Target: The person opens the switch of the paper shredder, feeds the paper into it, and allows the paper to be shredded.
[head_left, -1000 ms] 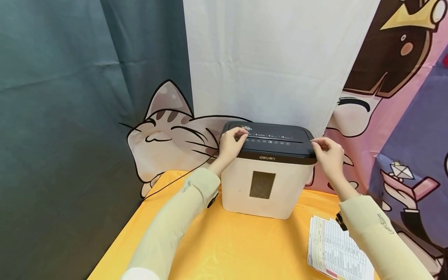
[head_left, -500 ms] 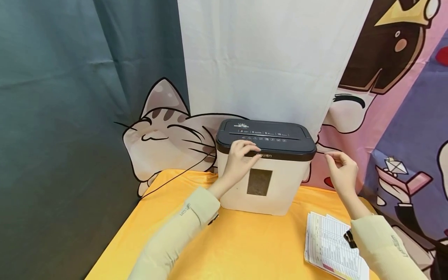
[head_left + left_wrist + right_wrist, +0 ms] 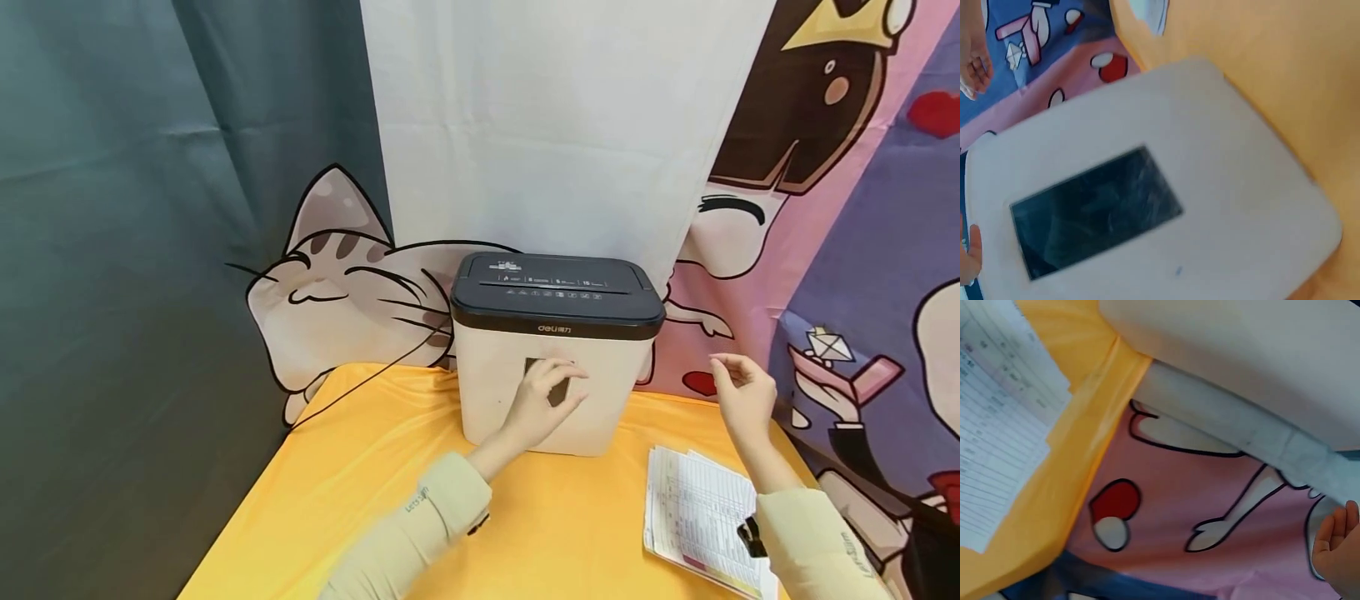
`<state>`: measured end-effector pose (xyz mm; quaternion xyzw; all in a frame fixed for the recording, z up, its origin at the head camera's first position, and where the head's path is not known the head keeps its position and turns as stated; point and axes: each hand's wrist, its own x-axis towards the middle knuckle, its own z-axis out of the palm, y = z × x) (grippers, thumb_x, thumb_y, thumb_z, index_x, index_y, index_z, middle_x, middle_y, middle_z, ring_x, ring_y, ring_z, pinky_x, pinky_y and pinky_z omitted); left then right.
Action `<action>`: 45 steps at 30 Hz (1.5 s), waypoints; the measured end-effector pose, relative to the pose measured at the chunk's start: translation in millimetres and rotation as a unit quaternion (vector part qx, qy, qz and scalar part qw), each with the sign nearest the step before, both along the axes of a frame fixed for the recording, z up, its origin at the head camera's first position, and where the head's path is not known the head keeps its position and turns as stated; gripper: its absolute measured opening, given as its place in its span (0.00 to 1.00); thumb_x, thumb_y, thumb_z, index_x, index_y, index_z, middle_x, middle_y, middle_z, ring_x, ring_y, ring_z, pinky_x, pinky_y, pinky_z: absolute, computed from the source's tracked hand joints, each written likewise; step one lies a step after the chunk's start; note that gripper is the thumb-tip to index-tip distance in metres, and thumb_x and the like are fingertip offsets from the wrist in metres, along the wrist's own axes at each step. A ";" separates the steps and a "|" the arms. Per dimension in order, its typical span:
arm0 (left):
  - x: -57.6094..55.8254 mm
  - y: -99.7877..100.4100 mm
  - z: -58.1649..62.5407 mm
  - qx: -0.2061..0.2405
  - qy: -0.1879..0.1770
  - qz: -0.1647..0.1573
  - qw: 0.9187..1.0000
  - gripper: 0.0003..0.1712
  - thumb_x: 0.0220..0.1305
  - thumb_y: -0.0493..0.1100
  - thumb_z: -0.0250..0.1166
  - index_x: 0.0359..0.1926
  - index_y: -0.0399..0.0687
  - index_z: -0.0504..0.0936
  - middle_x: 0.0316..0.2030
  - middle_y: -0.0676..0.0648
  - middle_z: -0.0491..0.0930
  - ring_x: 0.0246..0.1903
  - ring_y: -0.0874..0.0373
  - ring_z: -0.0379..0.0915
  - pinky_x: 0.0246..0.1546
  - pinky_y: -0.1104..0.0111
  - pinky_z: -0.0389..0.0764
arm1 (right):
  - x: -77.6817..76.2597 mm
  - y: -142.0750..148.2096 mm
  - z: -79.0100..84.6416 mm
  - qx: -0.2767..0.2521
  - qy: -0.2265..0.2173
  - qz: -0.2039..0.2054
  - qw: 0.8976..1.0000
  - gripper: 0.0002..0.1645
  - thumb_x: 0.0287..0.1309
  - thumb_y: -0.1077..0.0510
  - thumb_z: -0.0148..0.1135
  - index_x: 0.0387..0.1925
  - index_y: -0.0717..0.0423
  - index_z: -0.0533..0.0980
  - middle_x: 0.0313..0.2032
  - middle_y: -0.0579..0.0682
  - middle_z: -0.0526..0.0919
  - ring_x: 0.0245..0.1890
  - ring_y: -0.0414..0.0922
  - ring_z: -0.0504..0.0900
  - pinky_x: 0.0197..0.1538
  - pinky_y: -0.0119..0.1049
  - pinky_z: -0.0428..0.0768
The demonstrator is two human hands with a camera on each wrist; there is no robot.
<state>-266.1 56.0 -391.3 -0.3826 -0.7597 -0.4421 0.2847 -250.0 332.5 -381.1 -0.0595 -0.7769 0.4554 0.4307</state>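
A white paper shredder [image 3: 491, 375] with a dark lid [image 3: 555, 312] stands upright at the back of the yellow table. My left hand [image 3: 536, 404] overlaps the small dark window [image 3: 1097, 212] in its front; the fingers are loosely bent, thumb apart, nothing in them. In the left wrist view only a bit of that hand shows at the lower left edge. To the right of the shredder my right hand [image 3: 748, 400] hangs in the air, fingers relaxed toward the thumb and holding nothing. The lid's feed slot has no paper in it.
A stack of printed sheets [image 3: 697, 517] lies on the yellow cloth [image 3: 540, 525] at the right, below my right hand. From the shredder's left side a thin black cord [image 3: 367, 387] runs left. Printed curtains [image 3: 555, 125] hang close behind the table.
Both hands have left the shredder's lid. My left hand has come down in front of its body; the right has moved right and lower. The head view has shifted slightly.
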 end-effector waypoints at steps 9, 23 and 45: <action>18.4 28.1 -45.3 -0.026 -0.109 -0.021 0.993 0.20 0.51 0.44 0.65 0.47 0.54 0.75 0.44 0.55 0.75 0.41 0.64 0.70 0.41 0.79 0.70 | 14.0 21.6 -44.8 -0.021 -0.051 -0.030 0.998 0.10 0.54 0.62 0.56 0.33 0.67 0.78 0.19 0.19 0.71 0.21 0.19 0.71 0.27 0.11 0.66; 29.6 67.8 -101.9 -0.001 -0.181 -0.048 0.982 0.18 0.54 0.43 0.62 0.48 0.48 0.75 0.41 0.50 0.76 0.39 0.62 0.73 0.37 0.78 0.73 | -31.0 130.9 -204.5 -0.047 -0.012 -0.036 0.998 0.09 0.52 0.52 0.60 0.32 0.50 0.81 0.22 0.29 0.79 0.23 0.21 0.73 0.26 0.10 0.65; 44.6 121.7 -149.6 -0.198 -0.298 -0.067 0.931 0.27 0.52 0.46 0.64 0.55 0.51 0.70 0.43 0.52 0.76 0.37 0.67 0.73 0.34 0.84 0.69 | 30.3 99.7 -154.6 -0.011 -0.235 -0.106 0.966 0.14 0.57 0.58 0.48 0.35 0.63 0.76 0.22 0.50 0.81 0.17 0.22 0.65 0.20 0.30 0.66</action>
